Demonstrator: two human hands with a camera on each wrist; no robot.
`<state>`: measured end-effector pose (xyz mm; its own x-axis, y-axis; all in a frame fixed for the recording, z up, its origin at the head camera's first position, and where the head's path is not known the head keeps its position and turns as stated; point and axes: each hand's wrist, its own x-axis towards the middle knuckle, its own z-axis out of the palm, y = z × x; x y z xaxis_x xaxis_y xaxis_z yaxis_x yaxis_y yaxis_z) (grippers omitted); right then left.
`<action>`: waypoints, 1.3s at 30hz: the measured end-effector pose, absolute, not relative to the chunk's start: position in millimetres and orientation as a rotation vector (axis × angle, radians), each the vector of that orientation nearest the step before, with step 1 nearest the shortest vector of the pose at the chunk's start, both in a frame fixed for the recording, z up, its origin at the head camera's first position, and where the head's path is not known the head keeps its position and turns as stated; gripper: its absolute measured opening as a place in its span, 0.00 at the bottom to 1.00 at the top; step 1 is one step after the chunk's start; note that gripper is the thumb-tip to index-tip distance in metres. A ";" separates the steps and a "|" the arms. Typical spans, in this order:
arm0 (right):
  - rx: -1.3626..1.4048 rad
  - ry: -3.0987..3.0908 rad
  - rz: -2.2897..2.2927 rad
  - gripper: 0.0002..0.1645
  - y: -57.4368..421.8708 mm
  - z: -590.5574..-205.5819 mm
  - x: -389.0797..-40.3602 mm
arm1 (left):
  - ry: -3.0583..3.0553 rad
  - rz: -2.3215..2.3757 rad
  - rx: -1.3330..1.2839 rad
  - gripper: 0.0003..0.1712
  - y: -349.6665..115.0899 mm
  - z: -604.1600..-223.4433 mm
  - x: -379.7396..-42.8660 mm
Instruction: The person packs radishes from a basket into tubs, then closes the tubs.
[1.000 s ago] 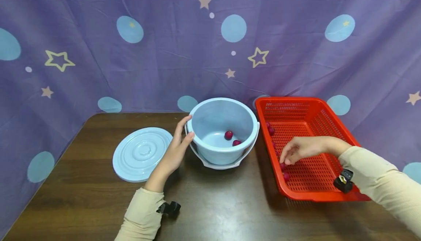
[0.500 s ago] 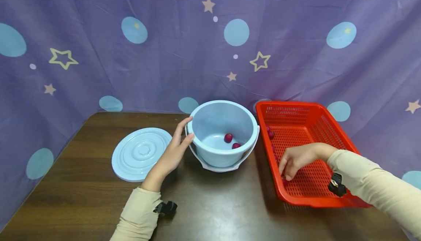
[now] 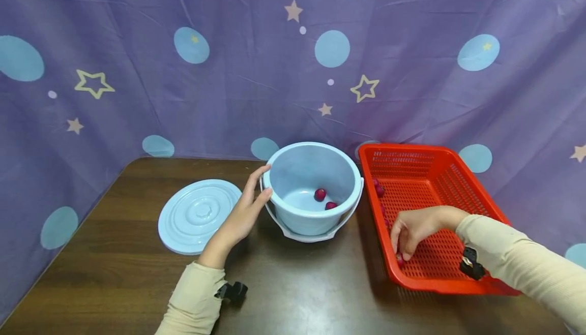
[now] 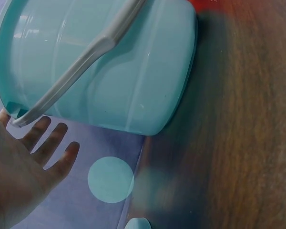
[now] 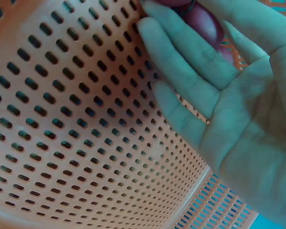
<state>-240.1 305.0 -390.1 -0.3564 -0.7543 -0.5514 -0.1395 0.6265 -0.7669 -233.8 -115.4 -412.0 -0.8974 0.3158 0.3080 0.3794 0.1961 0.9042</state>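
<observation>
A small round dark-red object (image 3: pixel 400 260) in the red perforated plastic basket (image 3: pixel 439 285) is pinched by the right hand (image 3: pixel 417 227); picking-up seems the step, a lift called for. The pale-blue round plastic bucket (image 3: pixel 308 224) is touched by the left hand's (image 3: pixel 240 215) relaxed fingers.

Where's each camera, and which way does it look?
Head: on the head, looking forward and down at bucket and red basket; left hand and right hand show.
Left wrist: worn there, facing the bucket's side; left hand shows.
Right wrist: worn there, facing into the red basket; right hand shows.
Head and left wrist both show the bucket.
</observation>
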 end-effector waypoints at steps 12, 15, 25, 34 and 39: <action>-0.676 1.718 -0.783 0.21 308.4 -387.4 -239.3 | -2.401 -1.784 -0.705 0.29 -114.9 -412.9 -233.5; -0.684 1.660 -0.761 0.21 307.4 -386.7 -240.2 | -2.397 -1.786 -0.711 0.29 -115.5 -413.3 -233.9; -0.647 1.782 -0.684 0.16 310.7 -390.5 -240.6 | -2.393 -1.771 -0.726 0.29 -114.2 -413.8 -235.7; -0.581 1.593 -0.597 0.23 314.1 -386.2 -239.6 | -2.403 -1.773 -0.725 0.30 -114.6 -413.2 -235.8; -0.559 1.532 -0.600 0.22 313.1 -390.2 -240.2 | -2.407 -1.786 -0.718 0.29 -114.4 -414.5 -235.0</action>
